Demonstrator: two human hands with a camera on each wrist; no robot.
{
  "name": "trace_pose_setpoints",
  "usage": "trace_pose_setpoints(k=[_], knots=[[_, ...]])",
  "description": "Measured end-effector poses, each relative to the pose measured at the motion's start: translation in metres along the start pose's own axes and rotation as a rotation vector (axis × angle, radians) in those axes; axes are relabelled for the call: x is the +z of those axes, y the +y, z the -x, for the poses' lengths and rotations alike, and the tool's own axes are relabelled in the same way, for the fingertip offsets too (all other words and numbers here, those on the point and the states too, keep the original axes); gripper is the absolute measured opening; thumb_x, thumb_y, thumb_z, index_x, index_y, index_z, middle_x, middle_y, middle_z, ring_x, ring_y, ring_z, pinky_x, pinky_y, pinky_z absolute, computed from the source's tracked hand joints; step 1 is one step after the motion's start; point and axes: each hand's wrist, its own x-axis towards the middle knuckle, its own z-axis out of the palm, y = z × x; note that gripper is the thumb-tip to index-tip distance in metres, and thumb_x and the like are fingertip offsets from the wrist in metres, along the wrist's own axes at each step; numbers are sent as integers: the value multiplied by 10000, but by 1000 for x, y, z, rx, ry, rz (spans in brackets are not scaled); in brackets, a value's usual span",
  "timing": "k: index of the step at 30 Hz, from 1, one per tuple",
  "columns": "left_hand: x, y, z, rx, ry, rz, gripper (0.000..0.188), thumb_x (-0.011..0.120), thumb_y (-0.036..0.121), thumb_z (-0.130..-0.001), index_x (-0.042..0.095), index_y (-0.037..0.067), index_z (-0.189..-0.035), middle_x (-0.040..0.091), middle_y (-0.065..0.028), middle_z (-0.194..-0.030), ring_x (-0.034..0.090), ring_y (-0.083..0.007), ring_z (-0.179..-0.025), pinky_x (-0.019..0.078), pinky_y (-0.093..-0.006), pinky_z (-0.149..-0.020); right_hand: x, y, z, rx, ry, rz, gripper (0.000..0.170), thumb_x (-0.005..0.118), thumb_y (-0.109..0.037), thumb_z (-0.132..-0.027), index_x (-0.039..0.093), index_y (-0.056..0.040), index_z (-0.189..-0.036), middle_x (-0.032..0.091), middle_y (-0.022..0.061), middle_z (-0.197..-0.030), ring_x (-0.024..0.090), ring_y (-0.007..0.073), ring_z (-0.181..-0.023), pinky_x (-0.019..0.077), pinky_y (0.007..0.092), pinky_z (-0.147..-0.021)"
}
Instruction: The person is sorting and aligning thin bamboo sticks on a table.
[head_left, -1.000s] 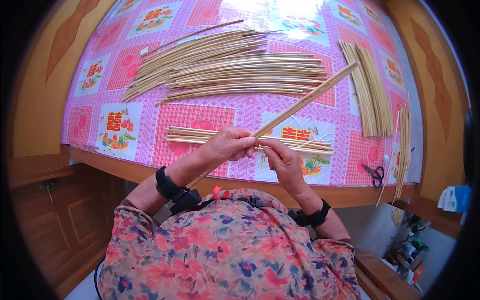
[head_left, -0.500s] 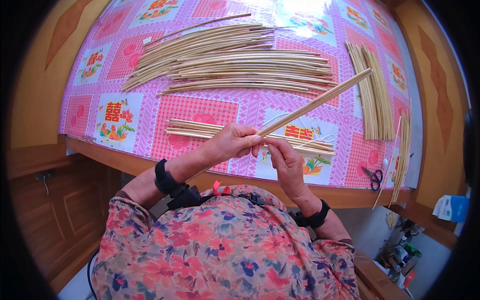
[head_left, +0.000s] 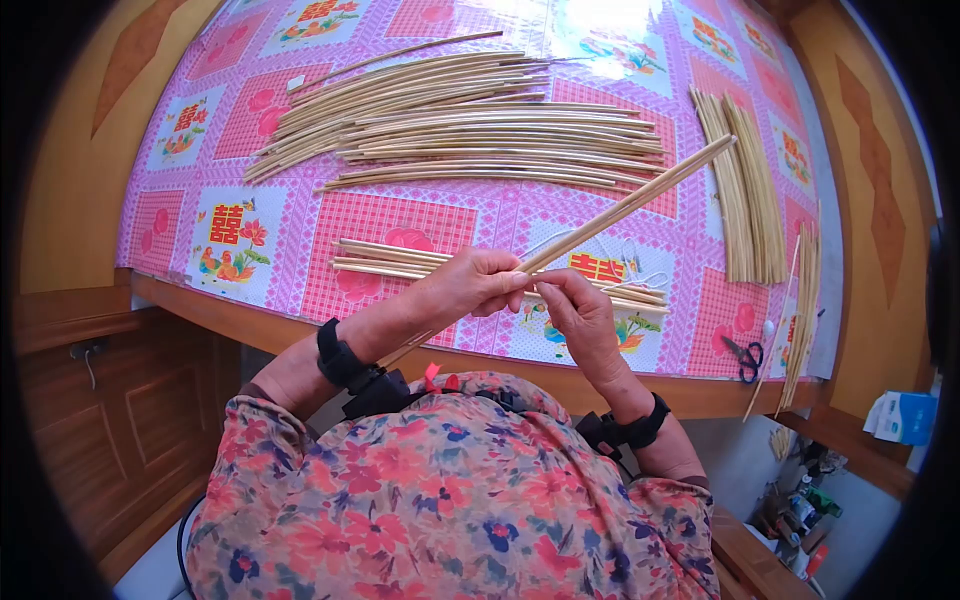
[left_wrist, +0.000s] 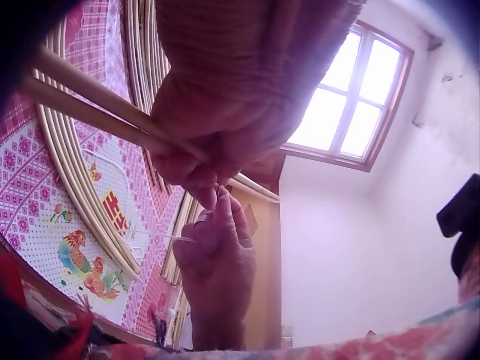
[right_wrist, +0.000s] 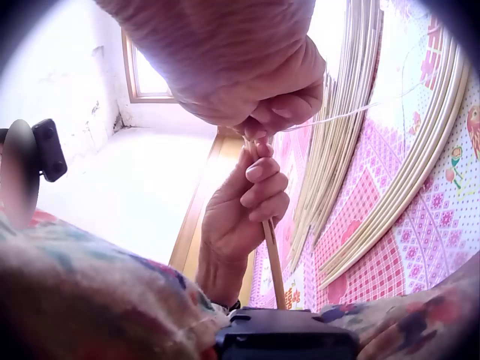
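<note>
Near the table's front edge, my left hand [head_left: 480, 284] grips a few thin pale sticks [head_left: 640, 202] that look like plant stalks. They slant up to the right, and their lower ends pass under my left forearm. My right hand [head_left: 582, 318] is close beside it, fingertips pinching a thin white string [right_wrist: 360, 111] right at the sticks. In the left wrist view the string [left_wrist: 156, 235] trails from my right hand towards the table. Below both hands lies a small row of sticks [head_left: 385, 258], partly hidden by them.
A large pile of loose sticks [head_left: 480, 140] spreads across the patterned tablecloth [head_left: 270, 225]. Two thick bundles [head_left: 745, 190] lie at the right, with a thinner group [head_left: 803, 310] nearer the edge. Scissors [head_left: 746, 360] lie beside that group. A blue and white box [head_left: 905, 416] is at far right.
Over the last second the held sticks have shifted and tilted slightly, while my left hand keeps its grip. My right hand stays beside it, its wrist turned a little. The head view has moved slightly.
</note>
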Motion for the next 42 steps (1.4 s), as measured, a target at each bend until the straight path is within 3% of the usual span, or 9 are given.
trace_pose_setpoints(k=[2, 5, 8, 11, 20, 26, 28, 42], knots=[[1, 1, -2, 5, -13, 9, 210, 449, 214, -904, 565, 38, -901, 525, 23, -665, 383, -12, -494, 298, -158, -422, -6, 2, 0, 115, -47, -107, 137, 504, -131, -870, 557, -35, -953, 440, -27, -563, 394, 32, -496, 334, 189, -440], [-1, -2, -4, 7, -22, 37, 224, 435, 219, -909, 562, 34, -901, 522, 17, -672, 396, -18, -508, 318, -166, -442, -7, 4, 4, 126, -45, -89, 154, 496, -133, -875, 550, -34, -981, 451, -27, -558, 402, 26, -489, 329, 178, -431], [-2, 1, -3, 21, -23, -156, 243, 423, 225, -914, 562, 26, -898, 515, 19, -664, 410, -24, -522, 337, -173, -456, -7, 1, 7, 247, -70, -240, 163, 495, -123, -873, 544, -32, -999, 475, -18, -568, 424, 28, -469, 341, 170, -418], [0, 8, 0, 19, -58, -251, 254, 413, 223, -918, 560, 18, -891, 505, 23, -647, 417, -30, -526, 349, -176, -461, -7, 9, 10, 220, -78, -370, 155, 492, -111, -870, 550, -27, -988, 499, -7, -570, 458, 34, -457, 366, 169, -415], [5, 4, 3, 90, 9, -341, 248, 396, 206, -924, 561, 32, -861, 500, 35, -620, 405, -30, -512, 352, -184, -458, 2, 11, 17, 74, 21, -314, 136, 478, -68, -866, 562, -20, -962, 508, -7, -560, 480, 37, -461, 376, 168, -421], [8, 3, 3, 122, 55, -362, 231, 417, 194, -908, 552, 30, -818, 499, 18, -584, 432, -61, -511, 379, -216, -470, 4, 11, 18, 61, 38, -291, 128, 469, -57, -868, 561, -20, -949, 470, -21, -545, 422, 25, -433, 326, 169, -397], [7, 2, 3, 128, 55, -369, 223, 419, 176, -912, 568, 26, -841, 505, 32, -607, 398, -28, -508, 345, -185, -452, 5, 10, 18, 64, 37, -292, 127, 468, -58, -868, 560, -21, -949, 468, -23, -546, 418, 23, -431, 322, 168, -394], [9, -3, 5, 111, 19, -343, 212, 418, 176, -911, 551, 37, -821, 494, 31, -613, 396, -36, -508, 348, -199, -456, 9, 1, 10, 145, 5, -275, 118, 464, -85, -875, 550, -20, -924, 463, -17, -540, 406, 24, -421, 312, 170, -377]])
